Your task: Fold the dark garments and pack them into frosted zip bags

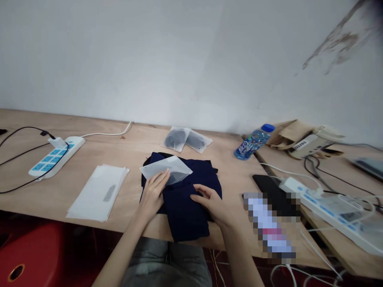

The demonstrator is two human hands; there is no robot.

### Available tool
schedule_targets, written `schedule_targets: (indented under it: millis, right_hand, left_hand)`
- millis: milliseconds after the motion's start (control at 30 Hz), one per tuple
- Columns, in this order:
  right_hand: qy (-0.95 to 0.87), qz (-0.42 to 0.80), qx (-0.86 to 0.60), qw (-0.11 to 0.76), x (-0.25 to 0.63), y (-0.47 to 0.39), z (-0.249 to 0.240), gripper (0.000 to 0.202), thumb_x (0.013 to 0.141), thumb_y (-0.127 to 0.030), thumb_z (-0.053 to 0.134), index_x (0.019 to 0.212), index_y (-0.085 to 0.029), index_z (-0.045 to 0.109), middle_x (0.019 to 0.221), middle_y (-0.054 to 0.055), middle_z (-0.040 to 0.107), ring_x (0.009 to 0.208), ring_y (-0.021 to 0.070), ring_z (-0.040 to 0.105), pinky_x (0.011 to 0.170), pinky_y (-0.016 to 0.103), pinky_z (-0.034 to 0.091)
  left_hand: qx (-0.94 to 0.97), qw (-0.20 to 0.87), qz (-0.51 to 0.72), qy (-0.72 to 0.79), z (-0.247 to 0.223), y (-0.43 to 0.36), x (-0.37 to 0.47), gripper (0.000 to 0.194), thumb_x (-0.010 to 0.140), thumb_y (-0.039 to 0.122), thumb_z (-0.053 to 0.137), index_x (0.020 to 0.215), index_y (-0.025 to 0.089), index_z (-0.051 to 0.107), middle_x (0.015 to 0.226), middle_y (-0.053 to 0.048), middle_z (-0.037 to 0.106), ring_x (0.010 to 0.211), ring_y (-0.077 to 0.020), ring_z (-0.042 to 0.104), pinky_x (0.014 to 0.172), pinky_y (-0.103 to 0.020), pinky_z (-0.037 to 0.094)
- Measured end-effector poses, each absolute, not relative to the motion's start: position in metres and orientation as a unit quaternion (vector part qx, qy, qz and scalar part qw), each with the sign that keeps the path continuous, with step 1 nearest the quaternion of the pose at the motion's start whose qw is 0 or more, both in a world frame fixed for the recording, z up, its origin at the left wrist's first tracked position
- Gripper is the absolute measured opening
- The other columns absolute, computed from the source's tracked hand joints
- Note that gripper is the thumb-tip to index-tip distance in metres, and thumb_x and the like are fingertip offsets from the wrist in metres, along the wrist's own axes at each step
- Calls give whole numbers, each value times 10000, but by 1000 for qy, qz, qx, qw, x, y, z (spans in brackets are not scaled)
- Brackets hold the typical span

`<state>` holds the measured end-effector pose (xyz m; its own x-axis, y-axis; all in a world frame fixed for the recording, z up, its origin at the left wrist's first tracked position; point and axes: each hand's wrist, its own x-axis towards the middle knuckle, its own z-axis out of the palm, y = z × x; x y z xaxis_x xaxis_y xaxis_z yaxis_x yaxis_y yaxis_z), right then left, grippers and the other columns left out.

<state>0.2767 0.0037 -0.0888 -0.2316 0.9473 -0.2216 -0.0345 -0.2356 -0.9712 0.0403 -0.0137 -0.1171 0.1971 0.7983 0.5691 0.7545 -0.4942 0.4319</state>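
Observation:
A frosted zip bag (166, 165) lies slanted across a pile of navy cloth (206, 171) near the table's front edge. The fingers of my left hand (154, 195) press together over the bag's lower edge and hold it; the thumb is hidden. In front of the bag, a folded piece of navy cloth (185, 215) hangs slightly over the table edge. At this piece's right side is my right hand (212, 201), its curved fingers and thumb apart, touching the cloth. Whether any of the folded piece is inside the bag, I cannot tell.
Flat white packets (95, 193) lie left, beside a power strip (56, 157). Two frosted bags with dark contents (176, 138) rest near the wall. To the right are a blue-capped bottle (253, 143), a pixelated phone-like object (269, 227) and another power strip (329, 215) with cables.

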Motion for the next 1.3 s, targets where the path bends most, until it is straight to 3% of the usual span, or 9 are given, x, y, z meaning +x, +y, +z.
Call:
schedule_targets:
  millis: [133,300,500,633,800,1033,1167,1300]
  right_hand:
    - [-478,615,-491,389,275,8,-85,428,590,-336,837,989,-213,744,1022,49,741,983,243,670,854,355,532]
    - [-515,617,-476,358,267,13,-80,408,665,-362,774,1041,-205,750,1051,64,749,996,266,684,913,434,527]
    - [-598,489,-505,384,257,12,-89,319,688,-305,720,993,-224,768,1020,38,759,1006,293,686,947,473,509]
    - [-596,397,-573,398,251,9,-94,180,707,-301,658,811,-215,777,860,39,775,891,298,714,853,424,547]
    - [-544,388,-611,426,245,4,-103,258,686,-342,678,876,-187,761,927,81,768,941,308,706,866,427,544]
    - [-526,386,-620,435,244,2,-112,267,672,-361,677,853,-174,731,899,97,758,881,290,710,817,411,559]
    - [-521,391,-615,444,244,0,-116,290,681,-356,678,905,-177,723,902,92,755,908,283,709,825,398,561]
    - [-526,387,-620,434,241,-1,-118,309,688,-348,673,936,-169,717,892,95,755,908,289,712,855,415,549]
  left_hand:
    - [791,77,389,466,-119,-19,46,934,658,-104,361,1511,264,260,1521,-57,396,1368,-227,406,1060,-477,422]
    - [798,79,390,453,-118,-24,48,934,665,-89,385,1517,263,234,1528,-66,382,1351,-238,423,1043,-491,433]
    - [816,59,368,442,-121,-31,56,889,699,-73,390,1519,238,239,1528,-63,382,1343,-232,422,1054,-458,429]
    - [813,24,376,445,-130,-35,63,818,756,-65,373,1506,247,279,1493,-53,441,1297,-214,464,1041,-425,446]
    - [810,14,382,445,-138,-38,62,712,815,-28,386,1472,243,349,1476,-81,456,1300,-224,467,1041,-441,456]
    - [793,-44,389,466,-133,-42,59,567,784,-48,457,1242,259,589,1545,-105,328,1368,-293,400,1018,-526,462]
    - [780,-65,353,513,-127,-43,61,616,733,-87,475,1236,246,598,1598,-97,206,1427,-351,293,1031,-585,434]
    - [794,-77,359,485,-129,-44,61,700,753,-104,424,1356,241,501,1591,-110,222,1432,-315,295,1049,-531,448]
